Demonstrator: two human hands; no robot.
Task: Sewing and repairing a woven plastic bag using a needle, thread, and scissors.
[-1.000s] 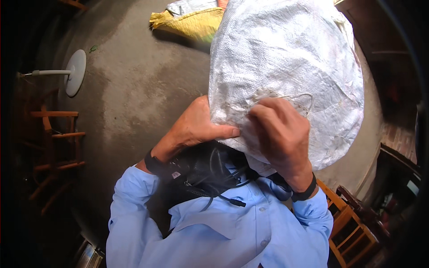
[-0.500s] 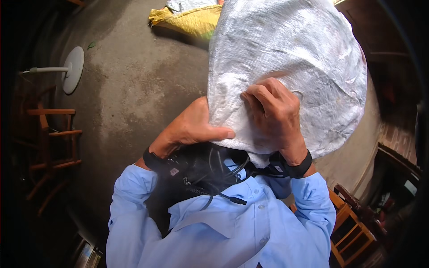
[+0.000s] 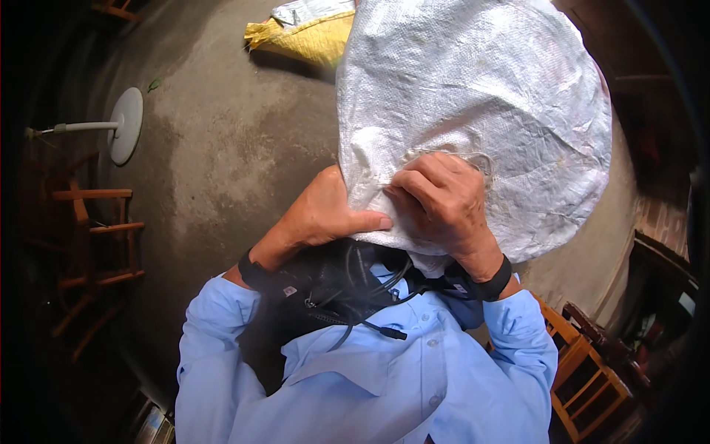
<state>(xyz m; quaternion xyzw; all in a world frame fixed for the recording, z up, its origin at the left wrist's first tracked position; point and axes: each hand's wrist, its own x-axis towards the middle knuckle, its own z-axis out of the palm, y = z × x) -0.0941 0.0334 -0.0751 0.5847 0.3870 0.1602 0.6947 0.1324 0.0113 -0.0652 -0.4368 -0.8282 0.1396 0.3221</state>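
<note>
A large white woven sack [image 3: 518, 118] spreads out in front of me. At its near left corner my left hand [image 3: 325, 211] grips the edge, thumb lying on top and fingers hidden beneath the fabric. Just right of that thumb, my right hand [image 3: 447, 203] is closed in a pinch against the sack's surface. Whatever its fingertips hold is hidden or too small to make out. A thin thread [image 3: 481, 157] curls over the sack beyond the right knuckles.
On the concrete floor [image 3: 222, 148] at the far left of the sack lies a yellow and white sack [image 3: 310, 37]. A white round-based stand [image 3: 127, 126] and a wooden chair [image 3: 96, 194] are on the left. Another wooden chair [image 3: 584, 370] is at the lower right. Black cables [image 3: 359, 277] hang near my chest.
My right hand has shifted toward me and slightly left, bringing its fingertips closer to my left thumb. More of the thread shows above it. The left hand keeps its grip on the sack's edge.
</note>
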